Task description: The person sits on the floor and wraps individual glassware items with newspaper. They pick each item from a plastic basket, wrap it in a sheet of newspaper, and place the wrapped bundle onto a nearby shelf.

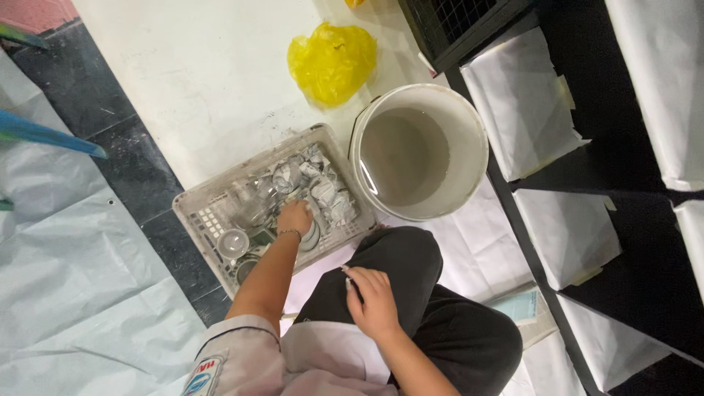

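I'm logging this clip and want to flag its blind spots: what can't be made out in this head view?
- Left hand: its fingers are buried among crumpled paper wraps in the crate; any grasp is hidden.
- Right hand: a thin pale object at its fingertips is too small to identify.
- Bucket: murky liquid hides the bottom.
- Black cage: cut off by the top edge.

I'm looking down on a pale floor (213,81) with a dark stripe (132,158) across it; beyond that stripe lies crumpled white sheeting (66,279), opposite it a black shelf unit (546,286) holding paper-wrapped bundles (517,103).
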